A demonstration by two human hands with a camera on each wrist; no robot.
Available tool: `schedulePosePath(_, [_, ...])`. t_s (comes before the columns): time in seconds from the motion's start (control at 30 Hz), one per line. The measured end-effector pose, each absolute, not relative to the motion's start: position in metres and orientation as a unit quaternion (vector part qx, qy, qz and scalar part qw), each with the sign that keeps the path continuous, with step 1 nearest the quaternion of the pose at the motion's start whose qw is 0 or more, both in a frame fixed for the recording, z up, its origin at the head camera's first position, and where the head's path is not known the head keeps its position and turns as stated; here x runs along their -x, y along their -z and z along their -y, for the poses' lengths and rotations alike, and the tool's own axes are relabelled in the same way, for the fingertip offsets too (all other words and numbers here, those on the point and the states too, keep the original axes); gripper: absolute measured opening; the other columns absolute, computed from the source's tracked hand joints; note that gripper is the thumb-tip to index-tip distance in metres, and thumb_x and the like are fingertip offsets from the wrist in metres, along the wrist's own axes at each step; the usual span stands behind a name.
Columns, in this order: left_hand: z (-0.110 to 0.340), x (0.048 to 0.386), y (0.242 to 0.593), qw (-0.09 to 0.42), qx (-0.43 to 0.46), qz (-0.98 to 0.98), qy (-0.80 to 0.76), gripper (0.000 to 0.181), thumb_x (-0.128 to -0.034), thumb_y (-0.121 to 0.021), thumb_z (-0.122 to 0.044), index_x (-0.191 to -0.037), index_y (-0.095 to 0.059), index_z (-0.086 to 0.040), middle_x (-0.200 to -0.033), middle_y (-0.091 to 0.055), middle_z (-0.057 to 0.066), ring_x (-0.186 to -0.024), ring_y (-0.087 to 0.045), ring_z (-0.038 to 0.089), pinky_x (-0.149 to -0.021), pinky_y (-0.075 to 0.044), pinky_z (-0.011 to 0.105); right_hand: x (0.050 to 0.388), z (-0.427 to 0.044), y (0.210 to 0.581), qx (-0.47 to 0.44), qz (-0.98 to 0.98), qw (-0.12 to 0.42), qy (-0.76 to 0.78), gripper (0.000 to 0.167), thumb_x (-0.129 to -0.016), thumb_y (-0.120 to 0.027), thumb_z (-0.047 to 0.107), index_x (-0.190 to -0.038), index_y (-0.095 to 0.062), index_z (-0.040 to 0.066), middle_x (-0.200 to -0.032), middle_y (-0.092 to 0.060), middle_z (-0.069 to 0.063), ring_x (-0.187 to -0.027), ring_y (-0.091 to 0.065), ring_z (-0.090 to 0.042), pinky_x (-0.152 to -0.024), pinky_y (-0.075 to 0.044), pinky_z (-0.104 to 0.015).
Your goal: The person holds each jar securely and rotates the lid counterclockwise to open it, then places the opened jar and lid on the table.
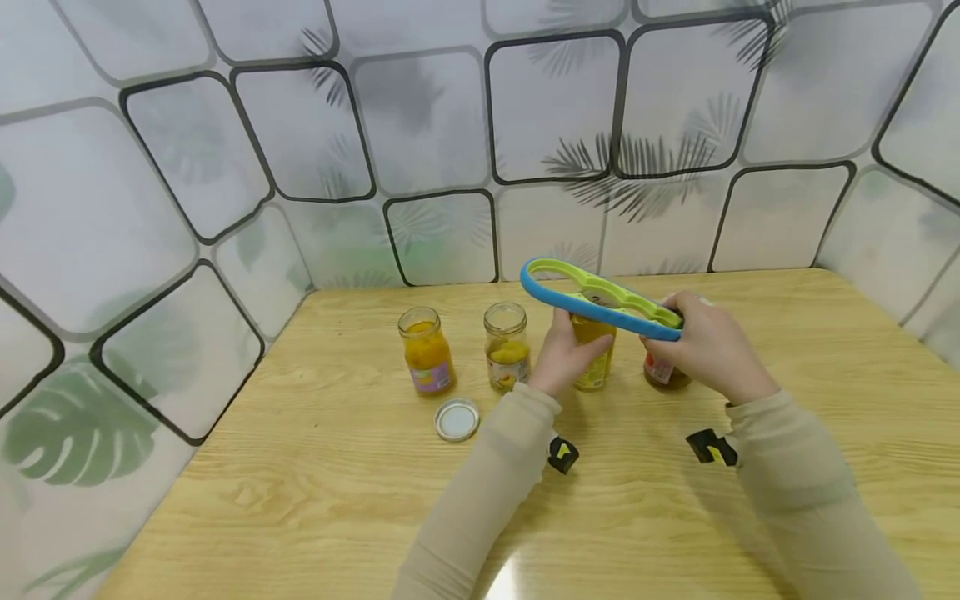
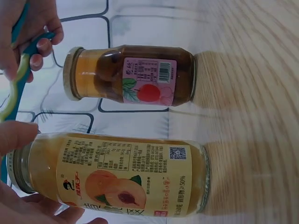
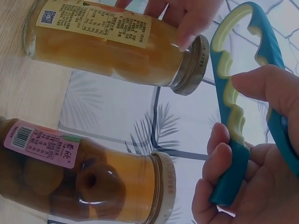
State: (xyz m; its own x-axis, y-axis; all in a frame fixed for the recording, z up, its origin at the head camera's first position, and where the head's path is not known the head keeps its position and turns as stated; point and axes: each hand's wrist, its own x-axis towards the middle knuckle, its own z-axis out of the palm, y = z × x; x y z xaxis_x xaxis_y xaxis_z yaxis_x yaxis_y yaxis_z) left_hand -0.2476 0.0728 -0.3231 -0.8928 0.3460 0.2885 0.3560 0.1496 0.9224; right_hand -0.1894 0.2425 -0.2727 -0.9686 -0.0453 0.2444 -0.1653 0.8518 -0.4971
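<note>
My left hand (image 1: 558,360) grips the upper part of a tall peach jar (image 2: 121,175), which stands on the table with its metal lid on. A blue and green jar opener (image 1: 615,318) is in my right hand (image 1: 708,346). Its looped end reaches over the peach jar in the head view, its toothed arms spread apart. In the right wrist view, the opener lies beside the jar's lid (image 3: 194,65), apart from it. Right of the peach jar stands a lidded jar of dark fruit (image 2: 149,81), partly hidden behind my right hand in the head view.
To the left stand two lidless jars, one with orange fruit (image 1: 429,358) and one with yellow fruit (image 1: 507,358). A loose metal lid (image 1: 457,420) lies on the wooden table (image 1: 315,475) before them. A patterned backdrop (image 1: 427,108) rises behind the table.
</note>
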Motion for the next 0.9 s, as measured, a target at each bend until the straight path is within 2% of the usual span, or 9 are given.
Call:
schedulePosePath(0.17, [-0.073,0.25,0.326,0.045,0.241,0.777,0.58,0.049,-0.0797,-0.065,-0.005,-0.119,-0.037,-0.007,-0.117,-0.044,0.008,-0.114,-0.04,0.015,-0.096,-0.031,0.025,0.189,-0.241,0.274,-0.059,0.955,0.114,-0.266,0.044,-0.077,-0.064,0.021,-0.106,-0.047,-0.007,-0.085,-0.052,-0.018,-0.066,-0.046,-0.025,-0.051,-0.036,-0.03])
schedulePosePath(0.27, [-0.072,0.249,0.326,0.049,0.229,0.795,0.559,0.049,-0.0774,-0.068,-0.009,-0.117,-0.039,-0.009,-0.115,-0.041,0.006,-0.109,-0.04,0.014,-0.093,-0.033,0.025,0.189,-0.24,0.274,-0.061,0.956,0.115,-0.264,0.044,-0.077,-0.065,0.021,-0.107,-0.047,-0.007,-0.086,-0.051,-0.018,-0.067,-0.046,-0.026,-0.052,-0.036,-0.031])
schedulePosePath(0.4, [-0.07,0.245,0.324,0.027,0.226,0.822,0.522,0.057,-0.0769,-0.069,-0.016,-0.123,-0.036,-0.013,-0.12,-0.037,0.005,-0.111,-0.038,0.013,-0.093,-0.034,0.026,0.187,-0.241,0.273,-0.065,0.955,0.119,-0.265,0.045,-0.076,-0.066,0.02,-0.107,-0.047,-0.007,-0.087,-0.052,-0.019,-0.068,-0.047,-0.026,-0.053,-0.038,-0.032])
schedulePosePath(0.57, [-0.06,0.236,0.321,0.006,0.277,0.833,0.479,0.067,-0.0772,-0.069,-0.022,-0.131,-0.03,-0.012,-0.125,-0.045,0.006,-0.111,-0.045,0.014,-0.091,-0.037,0.025,0.184,-0.241,0.273,-0.075,0.954,0.129,-0.259,0.042,-0.075,-0.066,0.017,-0.105,-0.047,-0.006,-0.085,-0.054,-0.019,-0.067,-0.048,-0.026,-0.053,-0.039,-0.034])
schedulePosePath(0.73, [-0.042,0.227,0.322,-0.019,0.308,0.827,0.47,0.062,-0.0759,-0.07,-0.028,-0.126,-0.037,-0.012,-0.119,-0.051,0.002,-0.104,-0.05,0.01,-0.084,-0.041,0.022,0.183,-0.24,0.276,-0.085,0.961,0.115,-0.238,0.041,-0.075,-0.067,0.019,-0.103,-0.049,-0.005,-0.079,-0.056,-0.014,-0.062,-0.047,-0.023,-0.052,-0.037,-0.033])
schedulePosePath(0.9, [-0.021,0.218,0.322,-0.048,0.333,0.817,0.468,0.055,-0.0769,-0.069,-0.025,-0.122,-0.04,-0.013,-0.114,-0.052,0.0,-0.097,-0.052,0.009,-0.077,-0.044,0.02,0.177,-0.239,0.279,-0.1,0.964,0.113,-0.221,0.038,-0.072,-0.068,0.02,-0.098,-0.05,-0.002,-0.07,-0.05,-0.006,-0.058,-0.042,-0.02,-0.05,-0.032,-0.03])
